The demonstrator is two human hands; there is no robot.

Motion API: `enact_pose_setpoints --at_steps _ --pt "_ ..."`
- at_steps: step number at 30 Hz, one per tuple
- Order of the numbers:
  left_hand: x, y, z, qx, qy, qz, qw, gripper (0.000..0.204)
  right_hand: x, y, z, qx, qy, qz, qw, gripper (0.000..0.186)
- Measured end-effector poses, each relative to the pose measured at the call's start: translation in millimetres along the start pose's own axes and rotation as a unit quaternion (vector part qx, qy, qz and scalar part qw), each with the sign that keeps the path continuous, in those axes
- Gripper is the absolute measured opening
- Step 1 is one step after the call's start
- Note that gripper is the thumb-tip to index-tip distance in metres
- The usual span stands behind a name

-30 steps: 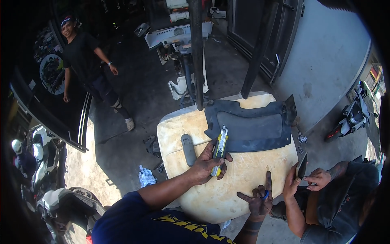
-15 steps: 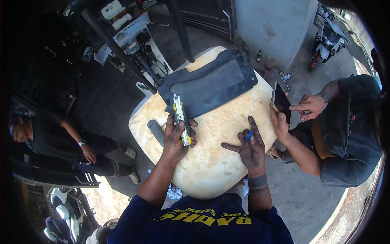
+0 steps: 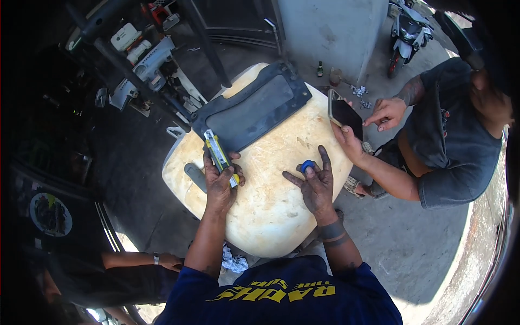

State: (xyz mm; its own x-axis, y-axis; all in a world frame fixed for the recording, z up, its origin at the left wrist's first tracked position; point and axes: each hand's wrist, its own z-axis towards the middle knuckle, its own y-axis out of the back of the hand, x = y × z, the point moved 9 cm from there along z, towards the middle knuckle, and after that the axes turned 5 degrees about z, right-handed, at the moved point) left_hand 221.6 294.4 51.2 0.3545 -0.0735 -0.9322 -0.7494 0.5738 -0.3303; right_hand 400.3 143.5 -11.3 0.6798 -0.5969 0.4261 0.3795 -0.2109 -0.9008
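My left hand (image 3: 219,187) is closed around a yellow and grey utility knife (image 3: 216,153), which points up and away from me. My right hand (image 3: 318,190) pinches a small round blue cap-like piece (image 3: 307,164), with the other fingers spread. Both hands hover over a stained cream padded surface (image 3: 276,200), with a gap between them. Just beyond the knife lies a flat black molded panel (image 3: 254,114) with a recessed middle. A small dark grey rounded piece (image 3: 195,176) rests beside my left hand.
At the right, another person's hand (image 3: 351,142) holds a phone (image 3: 345,115) close to the surface's edge. Dark upright bars (image 3: 208,46) rise at the far side. Another person's arm (image 3: 130,260) reaches in from the lower left. A motorcycle (image 3: 407,35) stands at the far right.
The blue piece has turned in my right hand, so its round face shows. My view has shifted. The person at the left has come nearer, and the phone has tilted.
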Motion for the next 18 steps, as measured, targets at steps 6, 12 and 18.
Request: enact_pose_setpoints --at_steps 6,12,18 --pt "-16 3 6 -0.051 -0.018 0.188 0.981 0.068 -3 -2 0 -0.001 -0.007 -0.065 0.998 0.063" --pt "-49 -23 -13 0.051 -0.205 0.723 0.658 0.047 -2 -9 -2 0.009 0.045 -0.211 0.976 0.061" --pt "-54 -21 -27 0.004 -0.222 0.745 0.629 0.044 0 -9 -2 0.000 0.072 -0.256 0.964 0.057"
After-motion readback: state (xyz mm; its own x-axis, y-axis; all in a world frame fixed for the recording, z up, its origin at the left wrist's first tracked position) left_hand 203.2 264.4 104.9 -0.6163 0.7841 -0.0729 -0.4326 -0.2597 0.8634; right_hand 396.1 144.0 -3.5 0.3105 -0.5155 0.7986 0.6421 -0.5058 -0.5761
